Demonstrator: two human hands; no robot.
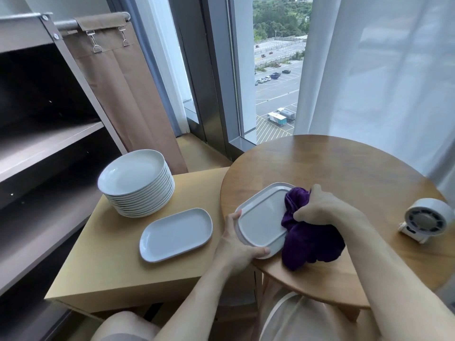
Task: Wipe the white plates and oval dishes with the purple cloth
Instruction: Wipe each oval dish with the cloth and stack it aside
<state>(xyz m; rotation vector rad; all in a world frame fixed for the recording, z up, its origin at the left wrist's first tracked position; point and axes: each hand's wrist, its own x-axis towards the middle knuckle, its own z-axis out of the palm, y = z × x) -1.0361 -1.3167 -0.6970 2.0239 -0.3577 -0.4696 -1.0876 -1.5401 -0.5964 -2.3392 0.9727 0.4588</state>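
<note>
Left hand (236, 244) gripped the near edge of the oval dish (261, 217) on the round tabletop (344, 168). Right hand (322, 207) was bunched round the purple cloth (310, 239) at the dish's right end. Best approach: pin dish flat, sweep full length, cover the rim.

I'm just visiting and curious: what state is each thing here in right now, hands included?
Held oval dish: at the round table edge, seemingly underside up.
Left hand: grips its near edge.
Purple cloth: bunched, pressed on that dish.
Right hand: clutches the cloth.
Second oval dish: face up on the side table, untouched.
Round plates: stacked beside it.
Small fan: upright on the round table.
</note>
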